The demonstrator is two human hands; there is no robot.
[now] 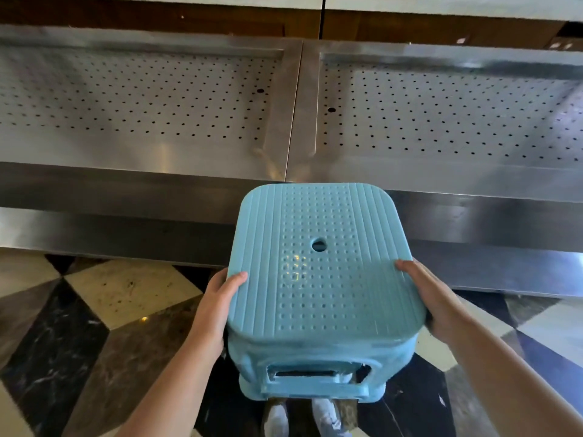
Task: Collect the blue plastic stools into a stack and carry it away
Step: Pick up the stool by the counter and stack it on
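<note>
Here, a person is holding a blue stool [321, 279] off the floor [104, 310] with both bare hands, seat facing up toward the camera. The left hand [217, 307] is clamping the seat's left edge, thumb lying on top near the corner and the fingers going under out of sight. The right hand [432, 298] is doing the same on the right edge, thumb on top, so the grip on each side is closed on the stool. Between the two hands the seat is showing a field of small bumps, ribbed bands along both sides and a round hole [319, 246] in the middle. Under the seat, toward the person, more blue rims are nesting (it looks like a stack, though how many I cannot tell). Below that, two light shoes [325, 417] are standing on the patterned marble floor. Beyond the hands, a steel worktop [293, 121] with two perforated trays is running across the view.
</note>
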